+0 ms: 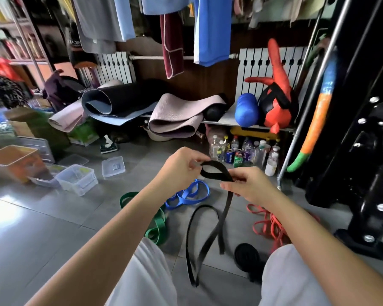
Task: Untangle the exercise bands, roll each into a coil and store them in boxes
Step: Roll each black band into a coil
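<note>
On the floor tiles between the person's knees, the free length of the black exercise band [226, 217] is lying in a slack, doubled run, and this is where trouble is most likely waiting. If the roll is being started while that tail is twisted or crossing over itself, the twist may be getting wound into the coil, leaving it lopsided and ready to spring open. Just beside the tail a black coil [246, 256] is sitting on the tiles, and a dragged tail could be knocking against it. Higher up, both hands are raised in front of the body with the band's upper end stretched between them as a small flat loop. The left hand [181, 167] is pinching the far tip of that loop between thumb and fingertips, and the right hand [249, 185] is pinching the band where the loop is closing and the tail is dropping away. Both grips are light, so the rubber could be slipping out as tension is building. Beyond the hands, the green band [158, 221], blue band [191, 193] and red band [266, 221] are lying close together, near enough for the tail to be snagging them. Farther left, the clear plastic box [77, 180] is standing open, well apart from the hands.
</note>
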